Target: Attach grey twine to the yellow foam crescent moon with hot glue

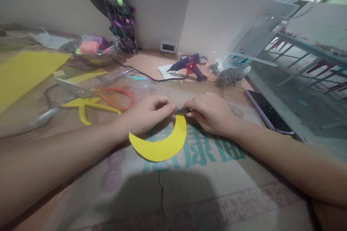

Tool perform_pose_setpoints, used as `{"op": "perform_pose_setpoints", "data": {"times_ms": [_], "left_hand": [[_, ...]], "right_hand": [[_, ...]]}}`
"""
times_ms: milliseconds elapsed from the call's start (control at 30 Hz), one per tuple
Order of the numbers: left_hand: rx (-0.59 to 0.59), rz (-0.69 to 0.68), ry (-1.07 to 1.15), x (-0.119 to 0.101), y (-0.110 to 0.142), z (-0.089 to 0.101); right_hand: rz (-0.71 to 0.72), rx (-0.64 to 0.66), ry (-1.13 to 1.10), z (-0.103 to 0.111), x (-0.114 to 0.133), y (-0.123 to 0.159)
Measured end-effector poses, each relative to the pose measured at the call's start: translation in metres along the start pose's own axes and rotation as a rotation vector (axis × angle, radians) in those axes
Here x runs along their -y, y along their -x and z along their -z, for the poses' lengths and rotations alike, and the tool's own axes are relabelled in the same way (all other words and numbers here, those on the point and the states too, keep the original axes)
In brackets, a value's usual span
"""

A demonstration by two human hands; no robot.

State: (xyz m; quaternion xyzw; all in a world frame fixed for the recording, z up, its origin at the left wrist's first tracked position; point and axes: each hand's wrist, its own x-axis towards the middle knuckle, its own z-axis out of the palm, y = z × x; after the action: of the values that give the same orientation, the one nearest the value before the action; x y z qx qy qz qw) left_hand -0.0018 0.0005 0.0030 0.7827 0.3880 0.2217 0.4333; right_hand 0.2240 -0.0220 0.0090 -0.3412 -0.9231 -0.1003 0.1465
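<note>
A yellow paper crescent (pixel 159 148) lies between my forearms, its upper tip raised to my fingers. Around that tip sits a small dark grey wad of yarn (pixel 181 111). My left hand (pixel 155 110) is closed in a pinch at the wrapped tip, thumb against forefinger. From the other side, my right hand (pixel 210 112) pinches the grey yarn. The exact hold of the fingertips is partly hidden. The crescent's other point rests beside my left wrist.
Orange-handled scissors (pixel 116 95) and yellow-handled scissors (pixel 86 112) lie left. Behind my hands are a lit blue glue gun (pixel 188 66) and a grey yarn bundle (pixel 230 76). A phone (pixel 268 112) lies right, a yellow sheet (pixel 29 72) far left, and printed cardboard (pixel 189 195) beneath.
</note>
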Motion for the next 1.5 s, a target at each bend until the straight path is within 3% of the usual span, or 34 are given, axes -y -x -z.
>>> {"op": "perform_pose_setpoints", "data": {"times_ms": [300,433,933,1500], "left_hand": [[-0.007,0.01,0.048,0.0012,0.0001,0.0002],[-0.008,0.015,0.032,-0.0011,0.0004,0.0008],[-0.009,0.015,0.033,0.0001,0.0002,0.0007],[-0.004,0.015,0.043,-0.0001,-0.0002,0.0003]], "right_hand": [[-0.079,-0.05,-0.091,-0.002,-0.0025,0.004],[-0.054,0.001,-0.073,-0.0004,-0.0015,0.0022],[0.037,-0.055,-0.069,0.0015,-0.0008,0.0036],[0.021,-0.032,-0.044,-0.001,-0.0015,0.0009]]}}
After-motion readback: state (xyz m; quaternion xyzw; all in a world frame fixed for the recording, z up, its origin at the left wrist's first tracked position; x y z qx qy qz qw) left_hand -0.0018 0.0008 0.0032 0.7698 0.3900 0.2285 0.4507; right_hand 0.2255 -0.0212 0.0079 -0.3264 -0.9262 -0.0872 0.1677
